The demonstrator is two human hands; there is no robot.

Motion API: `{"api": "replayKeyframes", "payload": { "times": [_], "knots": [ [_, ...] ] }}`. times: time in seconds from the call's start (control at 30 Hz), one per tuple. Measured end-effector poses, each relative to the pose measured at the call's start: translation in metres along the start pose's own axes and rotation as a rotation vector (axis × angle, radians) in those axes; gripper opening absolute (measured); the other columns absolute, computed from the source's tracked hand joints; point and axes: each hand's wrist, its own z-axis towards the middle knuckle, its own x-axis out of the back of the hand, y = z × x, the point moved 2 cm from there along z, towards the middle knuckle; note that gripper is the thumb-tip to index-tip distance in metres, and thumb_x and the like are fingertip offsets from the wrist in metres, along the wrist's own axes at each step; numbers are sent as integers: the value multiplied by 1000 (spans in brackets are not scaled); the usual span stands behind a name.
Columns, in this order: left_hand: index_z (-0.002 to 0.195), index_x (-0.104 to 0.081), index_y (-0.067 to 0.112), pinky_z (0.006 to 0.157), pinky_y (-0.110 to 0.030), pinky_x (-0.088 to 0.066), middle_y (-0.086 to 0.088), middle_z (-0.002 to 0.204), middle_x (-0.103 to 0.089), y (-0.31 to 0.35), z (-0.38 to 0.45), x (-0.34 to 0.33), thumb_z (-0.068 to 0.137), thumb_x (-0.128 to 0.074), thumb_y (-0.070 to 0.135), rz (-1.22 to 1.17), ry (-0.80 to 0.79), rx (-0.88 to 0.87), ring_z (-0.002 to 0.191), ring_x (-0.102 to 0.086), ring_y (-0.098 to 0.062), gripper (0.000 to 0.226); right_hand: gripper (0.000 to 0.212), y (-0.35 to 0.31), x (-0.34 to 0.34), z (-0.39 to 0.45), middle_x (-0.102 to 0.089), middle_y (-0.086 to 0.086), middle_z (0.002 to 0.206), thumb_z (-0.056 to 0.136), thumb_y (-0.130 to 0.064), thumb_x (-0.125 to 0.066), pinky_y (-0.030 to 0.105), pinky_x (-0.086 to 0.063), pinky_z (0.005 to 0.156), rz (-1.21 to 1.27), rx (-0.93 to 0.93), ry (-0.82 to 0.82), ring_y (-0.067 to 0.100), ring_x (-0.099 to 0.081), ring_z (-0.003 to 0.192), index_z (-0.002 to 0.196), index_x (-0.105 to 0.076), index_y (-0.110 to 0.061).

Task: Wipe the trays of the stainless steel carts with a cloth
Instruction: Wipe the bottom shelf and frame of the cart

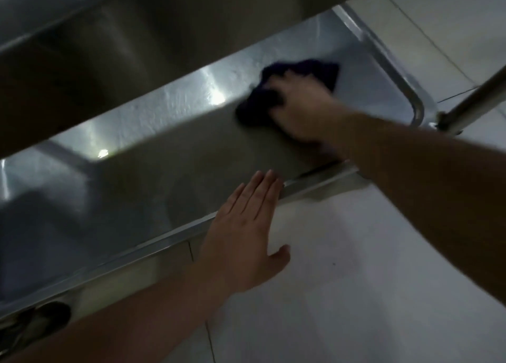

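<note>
Right hand [298, 108] down inside the lower tray [169, 154], fingers [273, 95] curled over a dark cloth [284, 89] and pressing it on the steel floor near the far right corner. Cloth bunched, sticking out beyond and left of the fingertips. Left hand [246, 225] flat, fingers [260, 190] straight and close together, tips over the tray's near rim [164, 239], thumb out to the right, holding nothing. Upper tray [137, 34] overhead, beyond both hands. Cart leg [471, 102] right of the cloth hand; pale floor tiles [356, 267] below the wrists.
</note>
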Motion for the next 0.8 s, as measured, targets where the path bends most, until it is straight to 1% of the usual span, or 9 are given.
{"api": "replayKeyframes", "payload": {
  "times": [0.07,0.17,0.27,0.37,0.43,0.5,0.57,0.67,0.8],
  "knots": [
    [168,-19,11,131,-41,-15,-5,177,-16,1,0,-1,86,-59,64,25,-16,9,164,-8,-18,106,56,-25,-19,-35,-27,-10,168,102,-42,-51,39,-8,127,16,187,-122,16,-18,156,156,-38,-36],
    [169,-15,11,131,-40,-13,-5,177,-14,3,-1,-1,83,-58,66,70,-36,18,163,-9,-19,110,59,0,-17,-77,-13,-22,169,104,-48,-43,31,7,125,-12,242,-173,4,-1,157,160,-26,-42],
    [167,-24,9,131,-43,-18,-6,176,-17,6,-1,0,81,-59,64,70,-22,14,163,-11,-20,108,61,57,7,-89,-18,-17,169,102,-41,-48,28,6,121,-63,76,-100,7,-6,157,159,-28,-43],
    [167,-26,8,130,-45,-22,-7,176,-18,6,0,1,81,-60,62,64,-13,16,163,-12,-20,107,57,101,31,-70,-19,-9,171,104,-44,-42,39,4,126,-69,-186,41,14,-8,158,159,-28,-40],
    [167,-25,8,130,-44,-21,-7,176,-18,6,2,2,81,-59,63,66,-24,16,163,-11,-20,107,60,93,29,-50,-15,-7,172,103,-47,-36,45,5,128,-58,-288,111,17,-3,159,161,-24,-35],
    [168,-22,9,131,-43,-17,-6,177,-14,5,3,2,82,-58,64,82,-40,18,164,-8,-19,108,63,58,12,-42,-14,-6,172,104,-44,-42,47,3,128,-38,-263,100,20,-4,159,163,-24,-30],
    [169,-18,10,132,-41,-13,-6,177,-12,3,4,2,83,-57,65,101,-57,13,164,-5,-19,109,64,19,-8,-63,-16,-10,171,103,-46,-45,45,0,127,-34,-95,17,18,-5,159,162,-25,-33],
    [169,-13,9,132,-42,-12,-7,177,-10,5,0,2,84,-54,66,102,-73,11,164,-3,-19,110,69,10,-15,-124,-13,-23,167,95,-63,-25,39,0,127,-54,83,-105,6,-2,156,161,-21,-42],
    [168,-19,8,131,-44,-18,-7,177,-11,8,-5,-1,82,-54,63,76,-39,-18,164,-5,-20,108,63,72,10,-128,-16,-15,170,100,-48,-40,40,-3,126,-75,-121,-58,12,-7,158,160,-24,-42]
  ]
}}
